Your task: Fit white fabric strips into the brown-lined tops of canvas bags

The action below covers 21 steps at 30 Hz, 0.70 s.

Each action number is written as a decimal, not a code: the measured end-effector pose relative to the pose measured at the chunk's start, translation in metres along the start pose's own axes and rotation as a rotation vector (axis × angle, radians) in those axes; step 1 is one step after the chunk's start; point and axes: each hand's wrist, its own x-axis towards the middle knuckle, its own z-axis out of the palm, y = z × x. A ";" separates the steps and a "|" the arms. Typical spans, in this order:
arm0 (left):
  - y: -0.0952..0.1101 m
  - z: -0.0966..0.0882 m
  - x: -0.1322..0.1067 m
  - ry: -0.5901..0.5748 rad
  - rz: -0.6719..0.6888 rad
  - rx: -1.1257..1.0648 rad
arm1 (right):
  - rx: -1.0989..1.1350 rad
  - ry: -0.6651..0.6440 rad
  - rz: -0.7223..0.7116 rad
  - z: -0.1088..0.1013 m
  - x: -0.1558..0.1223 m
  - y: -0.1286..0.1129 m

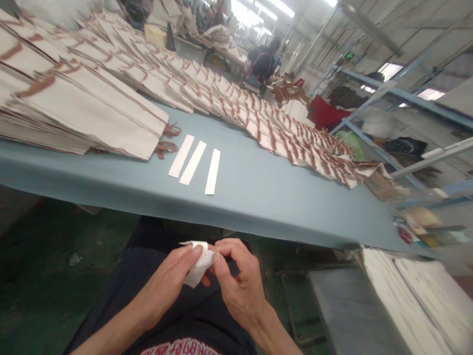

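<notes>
One bent white strip (197, 271), clamped in the fingers of my left hand (173, 276) and right hand (240, 278), before the blue table (254, 185), three flat white strips (192, 162) on top.

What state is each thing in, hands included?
Left hand: pinching the held strip.
Right hand: fingers closed on the held strip.
Held strip: white, bent over, off the table.
Three white strips: lying flat, side by side.
Cream pieces: piled, overlapping.
Brown cords: bunched, beside the nearest pile.
Ceiling lights: lit.
</notes>
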 end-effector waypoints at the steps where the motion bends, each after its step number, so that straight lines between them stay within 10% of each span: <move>1: 0.000 0.001 -0.001 -0.006 0.007 0.023 | 0.054 -0.017 0.075 0.002 0.001 0.000; 7: -0.004 -0.001 0.007 -0.130 0.053 -0.017 | 0.318 -0.111 0.447 0.017 0.014 0.000; 21: -0.004 -0.021 0.029 -0.223 0.029 0.013 | 0.197 0.048 0.363 0.014 0.060 -0.005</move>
